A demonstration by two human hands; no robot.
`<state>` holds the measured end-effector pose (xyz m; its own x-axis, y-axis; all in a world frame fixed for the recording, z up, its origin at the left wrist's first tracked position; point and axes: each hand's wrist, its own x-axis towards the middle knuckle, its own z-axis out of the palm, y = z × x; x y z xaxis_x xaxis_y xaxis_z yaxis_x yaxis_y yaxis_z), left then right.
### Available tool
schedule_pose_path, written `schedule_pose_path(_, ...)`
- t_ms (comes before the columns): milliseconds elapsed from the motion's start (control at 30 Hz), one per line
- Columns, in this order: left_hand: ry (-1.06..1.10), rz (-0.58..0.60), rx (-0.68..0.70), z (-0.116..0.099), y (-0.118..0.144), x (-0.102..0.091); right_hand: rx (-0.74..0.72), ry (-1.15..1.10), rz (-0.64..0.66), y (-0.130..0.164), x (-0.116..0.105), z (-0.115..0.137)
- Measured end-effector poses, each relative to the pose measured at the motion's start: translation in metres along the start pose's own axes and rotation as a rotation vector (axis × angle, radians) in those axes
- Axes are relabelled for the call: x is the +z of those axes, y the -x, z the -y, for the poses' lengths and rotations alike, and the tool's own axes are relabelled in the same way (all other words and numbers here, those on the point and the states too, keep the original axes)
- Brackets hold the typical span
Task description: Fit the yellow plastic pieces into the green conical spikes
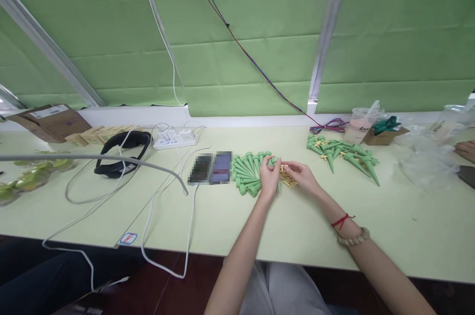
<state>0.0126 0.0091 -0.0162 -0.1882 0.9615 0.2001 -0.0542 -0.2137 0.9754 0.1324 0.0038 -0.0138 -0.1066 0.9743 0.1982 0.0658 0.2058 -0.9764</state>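
My left hand [269, 175] pinches a green spike [275, 160] over the middle of the bench [222, 216]; my right hand [301, 175] meets it, fingers closed on a small yellow piece [284, 168]. Loose yellow pieces [289, 183] lie beneath, the green spike pile [248, 172] just left. Another pile [343, 154] sits toward the far edge.

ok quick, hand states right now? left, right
Left hand: fingers closed on a green spike beside the green spike pile.
Right hand: fingers pinched over the small yellow parts; whether it grips one cannot be told.
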Motion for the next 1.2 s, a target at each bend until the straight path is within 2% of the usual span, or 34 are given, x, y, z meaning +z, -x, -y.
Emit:
schedule_pose_path(167, -0.001, -0.018, -0.038, -0.002, -0.001, 0.001, -0.035, 0.097, -0.048, 0.002, -0.002, 0.002)
schedule_pose_path(267, 0.016, -0.101, -0.089, -0.005, -0.003, 0.000, -0.078, 0.134, -0.095, 0.002, -0.003, 0.005)
schedule_pose_path(400, 0.069, -0.182, -0.085, -0.007, -0.006, -0.002, -0.056, 0.203, -0.188, 0.001, -0.006, 0.004)
schedule_pose_path(467, 0.107, -0.182, -0.077, -0.008, -0.006, -0.003, -0.071, 0.292, -0.242, 0.000, -0.008, 0.001)
schedule_pose_path(600, 0.147, -0.119, -0.067, -0.009, -0.005, 0.000, -0.201, 0.414, -0.338, -0.003, -0.009, -0.002)
schedule_pose_path(667, 0.157, -0.083, -0.052, -0.011, -0.004, 0.001, -0.179, 0.305, -0.312, -0.004, -0.006, 0.000)
schedule_pose_path(767, 0.168, -0.043, -0.027, -0.013, -0.002, 0.001, -0.034, 0.056, -0.166, -0.003, 0.001, 0.004)
schedule_pose_path(867, 0.155, 0.021, 0.011, -0.015, 0.000, 0.001, 0.018, -0.070, -0.066, -0.002, 0.008, 0.005)
schedule_pose_path(1067, 0.155, 0.058, -0.022, -0.015, 0.002, 0.002, -0.025, -0.088, -0.115, 0.001, 0.013, 0.005)
schedule_pose_path(1200, 0.187, 0.067, -0.023, -0.015, 0.002, 0.003, -0.105, -0.065, -0.106, 0.003, 0.014, 0.006)
